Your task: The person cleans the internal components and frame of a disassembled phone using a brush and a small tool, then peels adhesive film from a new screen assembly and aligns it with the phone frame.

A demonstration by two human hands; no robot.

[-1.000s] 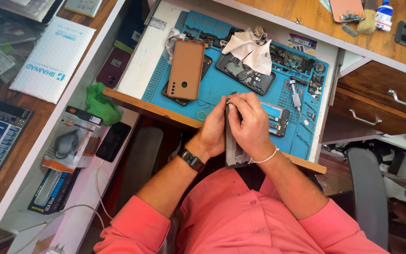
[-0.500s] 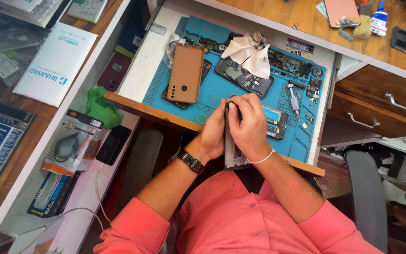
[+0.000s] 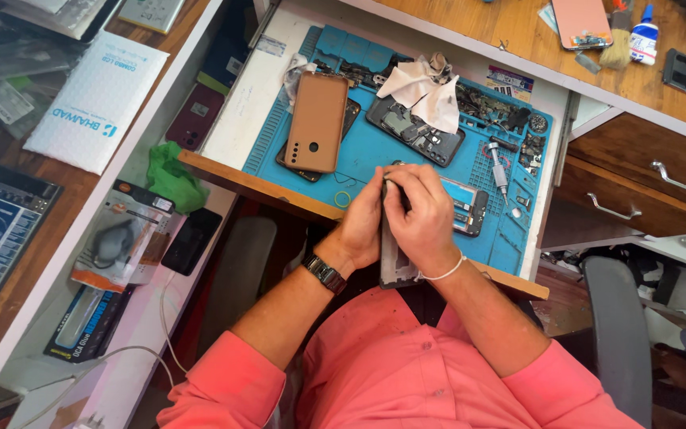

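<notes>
Both of my hands close around a grey phone frame held upright on its long edge over the near edge of a blue work mat. My left hand grips its left side; a dark wristwatch sits on that wrist. My right hand wraps over the top and right side, with a thin white bracelet at the wrist. Fingertips of both hands meet at the frame's upper end.
On the mat lie a brown phone back cover, an opened phone body under a white cloth, a screwdriver and small parts. A green cloth and boxes are at left. Wooden drawers and a chair stand right.
Hands and phone frame stay in the same grip; only the view has shifted slightly.
</notes>
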